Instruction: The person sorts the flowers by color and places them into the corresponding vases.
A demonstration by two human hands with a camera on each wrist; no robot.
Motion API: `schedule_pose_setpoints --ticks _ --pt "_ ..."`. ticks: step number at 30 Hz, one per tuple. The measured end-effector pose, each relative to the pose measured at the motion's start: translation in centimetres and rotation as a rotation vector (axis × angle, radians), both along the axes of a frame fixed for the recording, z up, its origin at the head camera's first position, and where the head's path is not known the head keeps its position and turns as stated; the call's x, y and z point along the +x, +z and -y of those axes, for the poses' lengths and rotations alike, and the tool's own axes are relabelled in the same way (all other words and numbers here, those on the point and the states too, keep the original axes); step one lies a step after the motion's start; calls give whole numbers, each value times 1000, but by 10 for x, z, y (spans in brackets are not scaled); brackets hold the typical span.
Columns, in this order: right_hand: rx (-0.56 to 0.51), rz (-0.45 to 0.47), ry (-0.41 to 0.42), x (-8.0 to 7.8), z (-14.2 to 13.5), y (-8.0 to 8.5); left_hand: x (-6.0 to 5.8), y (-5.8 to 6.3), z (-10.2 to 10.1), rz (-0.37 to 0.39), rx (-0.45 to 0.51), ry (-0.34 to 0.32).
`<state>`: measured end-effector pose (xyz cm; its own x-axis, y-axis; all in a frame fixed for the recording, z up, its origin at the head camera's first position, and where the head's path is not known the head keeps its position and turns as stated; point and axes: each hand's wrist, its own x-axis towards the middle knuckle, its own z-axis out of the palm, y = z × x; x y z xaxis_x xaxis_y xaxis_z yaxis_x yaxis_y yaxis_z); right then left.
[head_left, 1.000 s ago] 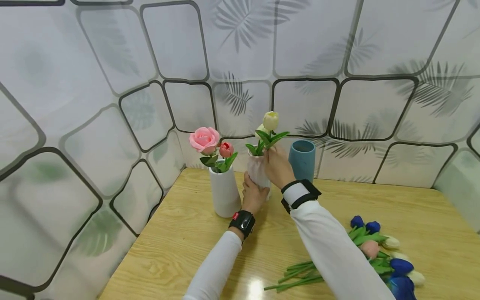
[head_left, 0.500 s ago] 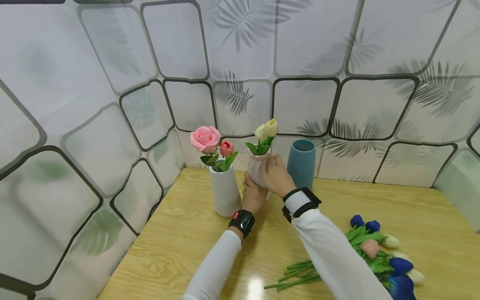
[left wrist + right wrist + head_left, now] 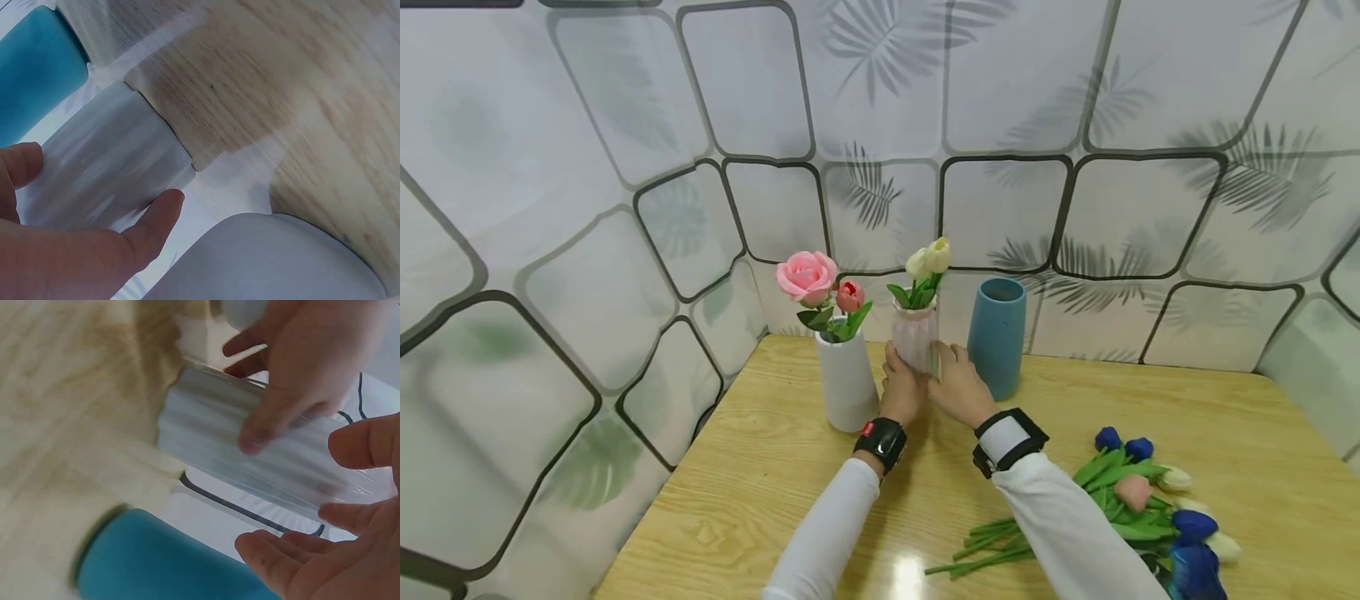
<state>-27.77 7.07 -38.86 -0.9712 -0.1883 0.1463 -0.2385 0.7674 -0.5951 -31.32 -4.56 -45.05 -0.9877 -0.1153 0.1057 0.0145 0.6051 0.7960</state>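
The pale ribbed vase [image 3: 915, 335] stands on the wooden table with two cream tulips [image 3: 927, 260] in its mouth. My left hand [image 3: 902, 394] holds its lower part from the left; in the left wrist view, thumb and fingers [image 3: 157, 222] lie around its ribbed side. My right hand [image 3: 961, 390] is at the vase's right side. In the right wrist view its fingers [image 3: 265, 553] are spread and relaxed, fingertips right by the vase wall. To the left stands a white vase [image 3: 847, 387] with a pink rose [image 3: 807, 277] and a red tulip [image 3: 850, 296].
A blue vase [image 3: 997, 342] stands close to the right of my right hand. Loose artificial tulips, blue, cream and pink, lie at the front right, their green stems [image 3: 992, 550] partly under my right sleeve. A patterned curtain [image 3: 1000, 208] borders the table [image 3: 722, 500] behind.
The cream tulips have sunk lower into the ribbed vase. My right hand has let go of them and slid down the vase's right side. The left hand has stayed on the vase.
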Motion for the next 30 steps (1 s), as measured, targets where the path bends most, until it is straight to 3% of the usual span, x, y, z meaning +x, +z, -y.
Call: schedule_pose_setpoints --ticks 5,11,16,19,25,30 --pt "22 -3 27 7 -3 -15 6 3 0 0 53 -5" --pt "89 -51 54 21 -9 -28 23 13 4 33 174 -53" --pt "165 -135 8 39 -20 -36 35 12 8 53 162 -115" --pt "201 -139 -32 54 -31 -38 42 12 10 77 157 -157" --pt "274 -50 -57 88 -59 -39 56 15 12 141 125 -252" --pt "318 102 -28 104 -77 -34 70 20 16 179 90 -338"
